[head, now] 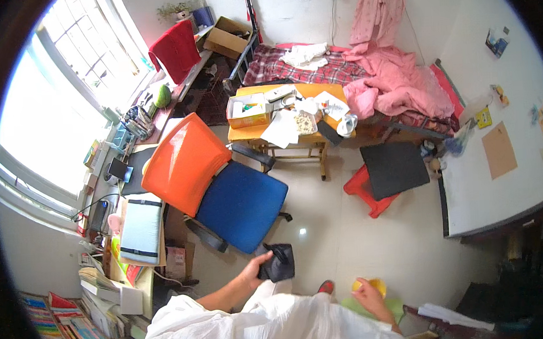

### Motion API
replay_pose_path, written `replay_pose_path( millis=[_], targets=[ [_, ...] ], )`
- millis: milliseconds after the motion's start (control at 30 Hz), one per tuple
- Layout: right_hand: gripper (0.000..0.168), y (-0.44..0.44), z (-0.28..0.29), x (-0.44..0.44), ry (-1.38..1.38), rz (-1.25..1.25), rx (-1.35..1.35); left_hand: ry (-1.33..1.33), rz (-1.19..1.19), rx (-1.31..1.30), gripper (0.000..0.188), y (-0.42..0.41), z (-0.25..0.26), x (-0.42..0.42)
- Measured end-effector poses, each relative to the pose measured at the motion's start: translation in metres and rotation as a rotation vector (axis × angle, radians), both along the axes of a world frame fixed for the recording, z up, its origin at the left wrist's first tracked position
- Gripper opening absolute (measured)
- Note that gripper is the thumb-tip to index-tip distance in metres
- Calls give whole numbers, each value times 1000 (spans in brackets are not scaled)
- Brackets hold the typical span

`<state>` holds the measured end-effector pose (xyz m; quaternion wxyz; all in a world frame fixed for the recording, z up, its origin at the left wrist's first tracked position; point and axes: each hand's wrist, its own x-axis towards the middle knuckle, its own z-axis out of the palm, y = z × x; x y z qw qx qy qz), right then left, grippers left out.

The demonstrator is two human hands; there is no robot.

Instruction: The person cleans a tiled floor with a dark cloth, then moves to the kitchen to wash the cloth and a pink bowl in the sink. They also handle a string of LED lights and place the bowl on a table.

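My left hand (253, 271) grips a black pouch-like fabric item (281, 266) with a strap or fold on top, just in front of the office chair's blue seat (243, 203). Low in the picture, my right hand (369, 298) has its fingers bent at a round yellow object (377, 285). Whether the fingers hold this object or only pass over it is unclear. Beneath that hand a flat green surface (359, 306) shows in part. White clothing (261, 329) covers my body, and one red shoe (326, 287) is visible on the floor.
The chair's orange back (186, 162) faces a cluttered window-side desk (142, 287). Ahead, a wooden table (246, 134) bears a box, papers and a tray. A red stool (374, 205) with a dark board (396, 170) on it stands right. Behind is a bed (312, 75); books (77, 324) fill the lower left.
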<state>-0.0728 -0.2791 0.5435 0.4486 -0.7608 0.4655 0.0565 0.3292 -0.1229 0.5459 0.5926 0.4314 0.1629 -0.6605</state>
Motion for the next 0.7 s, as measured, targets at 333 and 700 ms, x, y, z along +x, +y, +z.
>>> replay_pose_path(
  millis=[333,700],
  targets=[
    [39,185,48,-116,318,-659,-122,-63,-63,-43,34,30,33,180],
    [32,69,104,-25,-401,-951,-61,74,-458,-293,42,-237,119,-17]
  ],
)
